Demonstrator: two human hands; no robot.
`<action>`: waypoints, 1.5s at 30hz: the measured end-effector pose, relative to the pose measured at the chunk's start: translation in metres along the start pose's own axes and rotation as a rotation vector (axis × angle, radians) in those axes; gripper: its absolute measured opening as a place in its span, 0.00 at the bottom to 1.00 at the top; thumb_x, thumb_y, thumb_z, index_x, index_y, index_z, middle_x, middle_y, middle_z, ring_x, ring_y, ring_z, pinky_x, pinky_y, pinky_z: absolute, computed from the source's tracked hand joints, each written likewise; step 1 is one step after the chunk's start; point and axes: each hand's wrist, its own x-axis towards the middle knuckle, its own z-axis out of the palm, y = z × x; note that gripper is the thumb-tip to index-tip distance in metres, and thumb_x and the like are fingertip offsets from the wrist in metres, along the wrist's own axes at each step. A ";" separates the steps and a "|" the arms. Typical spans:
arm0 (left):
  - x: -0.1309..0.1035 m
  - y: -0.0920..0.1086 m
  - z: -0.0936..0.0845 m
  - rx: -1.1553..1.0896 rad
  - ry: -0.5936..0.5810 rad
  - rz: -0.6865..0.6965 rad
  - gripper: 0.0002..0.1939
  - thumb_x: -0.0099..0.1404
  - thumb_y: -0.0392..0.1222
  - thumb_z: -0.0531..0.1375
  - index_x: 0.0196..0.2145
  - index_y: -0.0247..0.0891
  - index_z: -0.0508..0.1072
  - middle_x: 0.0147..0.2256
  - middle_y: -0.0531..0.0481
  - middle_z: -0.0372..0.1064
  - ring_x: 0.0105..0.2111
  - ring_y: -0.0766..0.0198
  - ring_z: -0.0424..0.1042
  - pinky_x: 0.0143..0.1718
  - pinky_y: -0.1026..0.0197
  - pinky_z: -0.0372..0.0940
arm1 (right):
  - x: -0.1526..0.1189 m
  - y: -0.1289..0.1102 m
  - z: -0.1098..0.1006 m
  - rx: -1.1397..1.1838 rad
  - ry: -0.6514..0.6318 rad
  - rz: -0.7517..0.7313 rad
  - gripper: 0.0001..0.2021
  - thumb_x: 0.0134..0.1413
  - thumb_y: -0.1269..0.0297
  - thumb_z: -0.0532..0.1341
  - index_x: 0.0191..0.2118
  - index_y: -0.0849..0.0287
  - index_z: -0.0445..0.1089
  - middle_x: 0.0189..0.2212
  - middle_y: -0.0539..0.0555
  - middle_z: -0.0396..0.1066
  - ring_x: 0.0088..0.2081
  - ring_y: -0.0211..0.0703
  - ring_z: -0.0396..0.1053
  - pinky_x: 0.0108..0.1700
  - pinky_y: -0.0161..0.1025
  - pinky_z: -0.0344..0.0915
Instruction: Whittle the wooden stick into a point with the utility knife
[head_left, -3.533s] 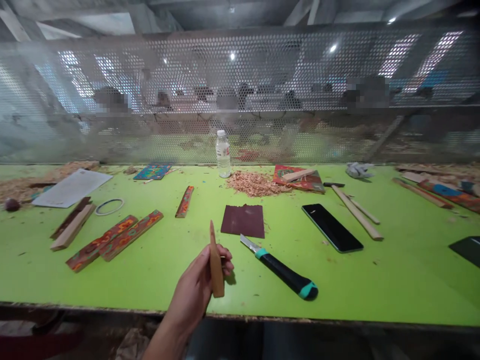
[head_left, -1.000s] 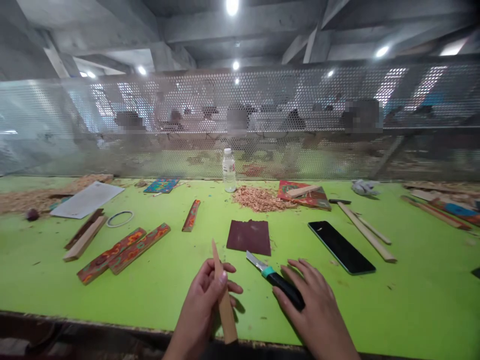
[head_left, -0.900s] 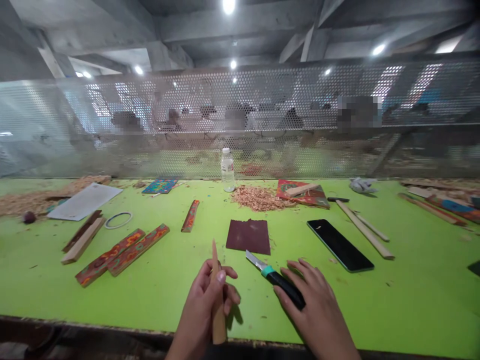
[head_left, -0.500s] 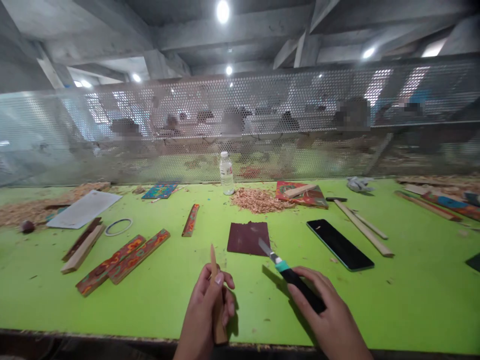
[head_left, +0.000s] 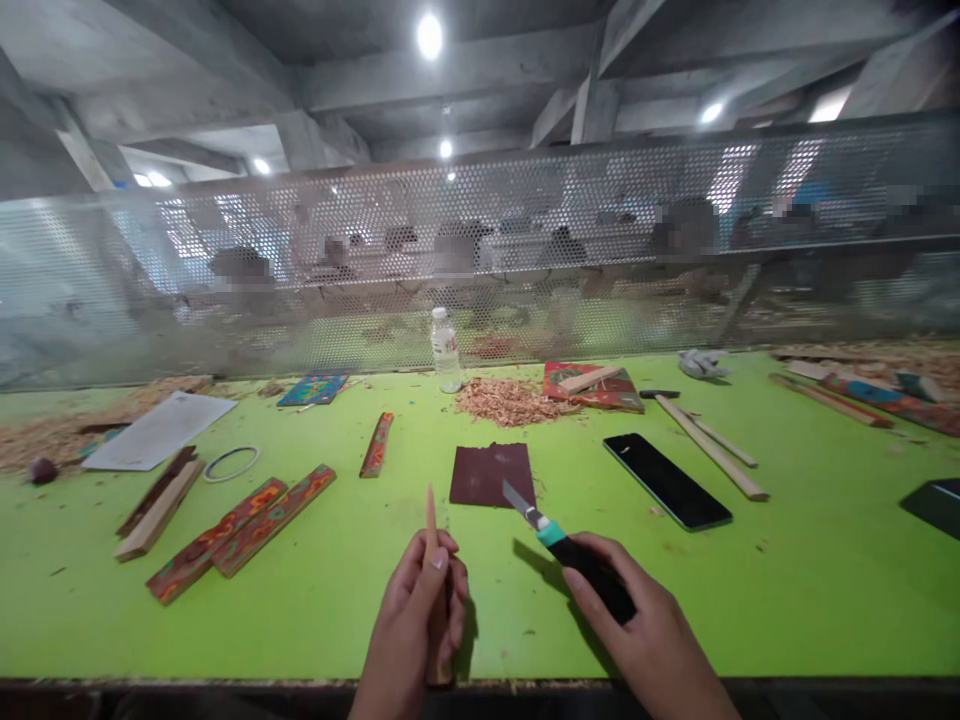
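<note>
My left hand is closed round a slim wooden piece, its pointed tip upward, near the front edge of the green table. To its right, my right hand grips a utility knife with a black and teal handle. The knife's blade points up and left, over or just in front of a dark red sheet of what looks like sandpaper. The blade and the wooden piece are apart.
Behind the sheet lie wood shavings and a plastic bottle. A phone and wooden sticks lie right; painted strips, a ring and paper left. A perforated screen stands behind, with people beyond.
The view has shifted slightly, moving most table items a little to the left. The fingers of my left hand have curled closer round the wooden piece. Both hands keep their hold.
</note>
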 end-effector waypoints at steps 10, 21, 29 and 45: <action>-0.001 0.002 0.000 0.067 -0.087 -0.045 0.29 0.65 0.65 0.68 0.53 0.43 0.73 0.27 0.59 0.65 0.18 0.74 0.59 0.18 0.71 0.50 | 0.027 -0.025 -0.019 -0.038 -0.219 -0.149 0.12 0.69 0.52 0.58 0.49 0.53 0.69 0.42 0.57 0.82 0.43 0.52 0.81 0.45 0.44 0.76; 0.033 0.029 0.018 0.254 -0.271 -0.071 0.25 0.60 0.62 0.74 0.32 0.40 0.69 0.23 0.60 0.58 0.21 0.71 0.55 0.23 0.66 0.49 | 0.122 -0.052 -0.001 -0.149 -0.473 -0.575 0.18 0.70 0.49 0.58 0.54 0.57 0.72 0.49 0.60 0.81 0.46 0.55 0.79 0.48 0.47 0.72; 0.094 0.027 0.034 0.295 -0.361 -0.097 0.25 0.58 0.61 0.74 0.25 0.40 0.70 0.18 0.56 0.61 0.19 0.67 0.58 0.23 0.63 0.51 | 0.141 -0.026 0.008 -0.230 -0.477 -0.650 0.17 0.72 0.47 0.55 0.45 0.55 0.73 0.37 0.58 0.81 0.33 0.50 0.77 0.35 0.42 0.69; 0.096 0.002 0.033 0.303 -0.385 -0.093 0.26 0.61 0.65 0.72 0.40 0.43 0.69 0.20 0.64 0.53 0.16 0.73 0.48 0.20 0.65 0.45 | 0.139 -0.007 -0.003 -0.342 -0.609 -0.619 0.14 0.70 0.48 0.60 0.40 0.52 0.75 0.28 0.52 0.79 0.25 0.46 0.73 0.27 0.39 0.58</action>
